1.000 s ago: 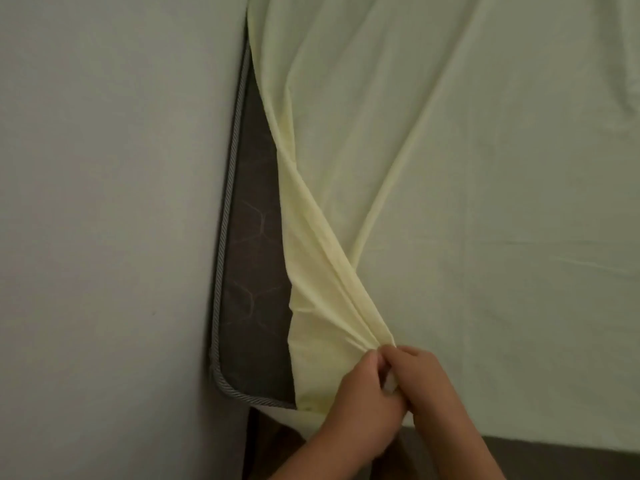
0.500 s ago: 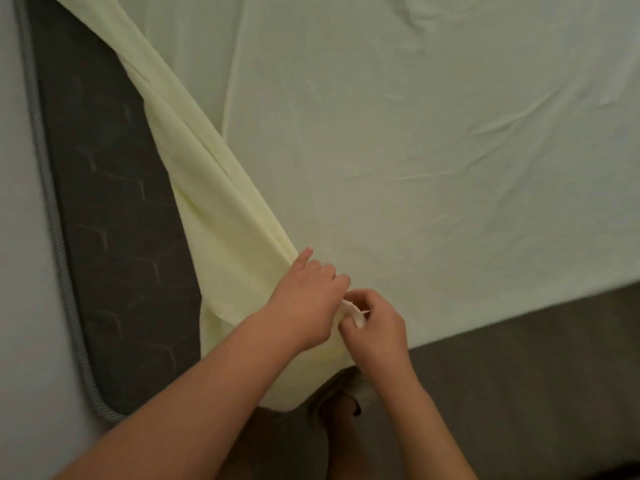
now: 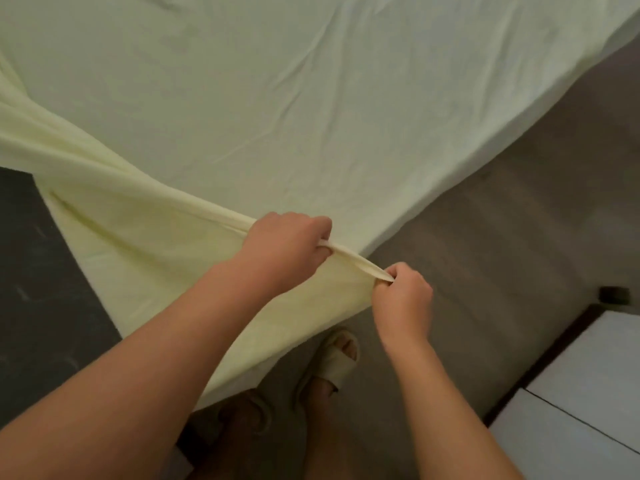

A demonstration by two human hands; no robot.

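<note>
A pale yellow bed sheet [image 3: 277,116] lies spread over a dark mattress [image 3: 38,289], with its near corner lifted off the bed and pulled toward the person. The left hand [image 3: 287,252] grips the gathered edge with its fingers curled round the fold. The right hand [image 3: 403,294] pinches the tip of the hem between thumb and bent fingers. A short strip of hem runs taut between them. Half a second ago the hands were almost touching at the corner; they are now apart. Below them are a grey floor [image 3: 502,254], a sandalled foot [image 3: 334,362] and, at lower right, a white cabinet [image 3: 588,393] newly in view.
</note>
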